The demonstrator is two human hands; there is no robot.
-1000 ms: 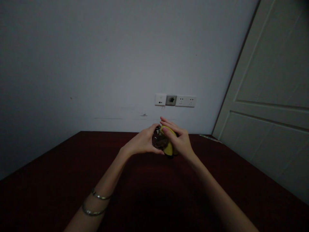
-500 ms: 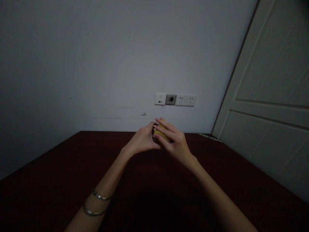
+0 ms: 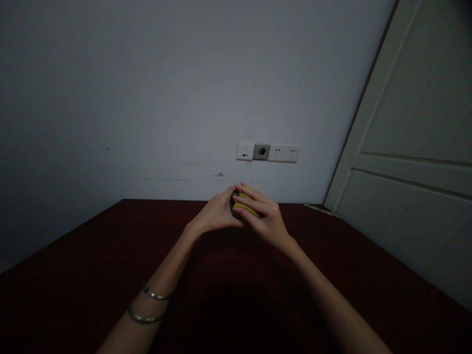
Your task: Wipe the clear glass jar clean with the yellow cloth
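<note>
Both hands meet above the far part of a dark red table (image 3: 92, 265). My left hand (image 3: 217, 215) and my right hand (image 3: 263, 219) are wrapped round one small object (image 3: 244, 202), yellow with a dark part on its left side. Fingers cover most of it, so I cannot name it. My left forearm wears two thin metal bangles (image 3: 149, 305).
A pale wall stands behind the table with a row of wall sockets (image 3: 268, 152). A white panelled door (image 3: 413, 147) fills the right side. A thin flat strip (image 3: 319, 210) lies at the table's far right corner.
The hands have closed further over the yellow object and risen slightly. Its dark side, which showed plainly a second ago, is now mostly covered by fingers.
</note>
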